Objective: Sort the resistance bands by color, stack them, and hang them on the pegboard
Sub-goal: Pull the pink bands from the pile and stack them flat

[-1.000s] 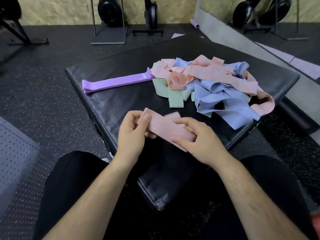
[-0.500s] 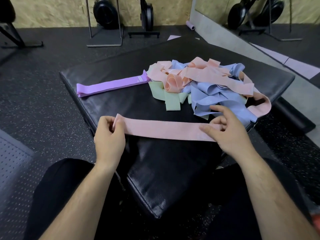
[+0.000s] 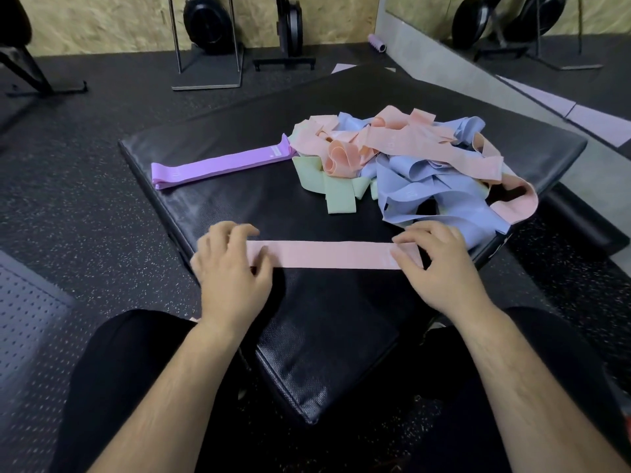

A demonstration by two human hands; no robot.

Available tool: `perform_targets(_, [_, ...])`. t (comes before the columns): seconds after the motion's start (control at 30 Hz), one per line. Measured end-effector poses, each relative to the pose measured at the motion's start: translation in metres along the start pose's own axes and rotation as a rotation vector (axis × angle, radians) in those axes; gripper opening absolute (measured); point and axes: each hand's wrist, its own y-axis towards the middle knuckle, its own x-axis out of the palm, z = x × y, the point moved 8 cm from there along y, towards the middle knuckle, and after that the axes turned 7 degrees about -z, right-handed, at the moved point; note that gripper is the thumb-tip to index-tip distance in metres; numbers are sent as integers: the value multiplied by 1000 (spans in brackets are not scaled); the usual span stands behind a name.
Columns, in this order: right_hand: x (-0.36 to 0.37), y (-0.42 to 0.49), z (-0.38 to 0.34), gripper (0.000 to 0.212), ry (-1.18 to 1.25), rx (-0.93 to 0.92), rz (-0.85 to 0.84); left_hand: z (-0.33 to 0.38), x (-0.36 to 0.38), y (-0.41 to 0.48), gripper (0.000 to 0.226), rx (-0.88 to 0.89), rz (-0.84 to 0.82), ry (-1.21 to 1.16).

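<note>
The pink band (image 3: 327, 255) lies flat on the table (image 3: 324, 336), its long axis left to right mid-frame. The left hand (image 3: 228, 271) and the right hand (image 3: 442, 268) each pinch one end, grips nearly closed.

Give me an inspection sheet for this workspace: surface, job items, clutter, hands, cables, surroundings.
Surface: black padded mat, on the floor in front of the person.
Job's things: pink band stretched flat across the mat; purple bands laid flat together at far left; mixed pile of pink, blue and green bands, tangled, unsorted.
Clutter: nothing seen on the mat.
Grippers: left hand holds the pink band's left end; right hand holds its right end.
Cables: nothing seen.
Surroundings: rubber floor; weight plates on stands by the wall; purple roller; perforated grey panel at left.
</note>
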Motion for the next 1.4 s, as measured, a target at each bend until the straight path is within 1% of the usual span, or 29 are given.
perform_targets(0.07, [3, -2, -3, 19, -30, -12, -22, 5, 10, -1, 17, 71, -78, 43])
perform_targets(0.13, [5, -2, -3, 24, -42, -9, -37, 4, 15, 0, 13, 74, -123, 56])
perform_targets(0.27, [4, -3, -6, 24, -51, -27, -13, 10, 15, -2, 10, 90, -107, 59])
perform_targets(0.37, [2, -3, -8, 20, -4, -29, 16, 31, 25, -2, 13, 166, -136, 40])
perform_targets(0.5, [-8, 1, -13, 18, 44, -59, 106, 75, 49, 2, 30, 274, -241, -28])
perform_targets(0.63, [-15, 7, -14, 21, 121, -105, 153, 123, 69, 8, 27, 344, -239, -106])
perform_targets(0.73, [-23, 14, -13, 19, 127, -141, 207, 162, 84, 12, 26, 416, -260, -185])
perform_targets(0.83, [-36, 23, -6, 22, 123, -142, 282, 188, 93, 28, 26, 482, -248, -238])
perform_targets(0.93, [-51, 33, 6, 28, 93, -111, 349, 204, 97, 57, 33, 485, -221, -213])
perform_targets(1.0, [-56, 40, 13, 31, 52, -87, 362, 211, 99, 81, 38, 461, -211, -198])
perform_targets(1.2, [-43, 59, 36, 38, -9, 57, 289, 207, 133, 147, 43, 362, -303, -4])
perform_targets(1.23, [-41, 61, 39, 39, -7, 76, 273, 206, 136, 153, 41, 338, -329, -8])
perform_targets(1.27, [-39, 62, 40, 41, -4, 88, 263, 205, 139, 159, 35, 309, -361, -26])
perform_targets(1.33, [-38, 65, 41, 42, -1, 96, 254, 205, 142, 165, 17, 280, -402, -38])
perform_targets(1.4, [-37, 65, 41, 43, 2, 98, 256, 210, 138, 164, 22, 331, -370, -36])
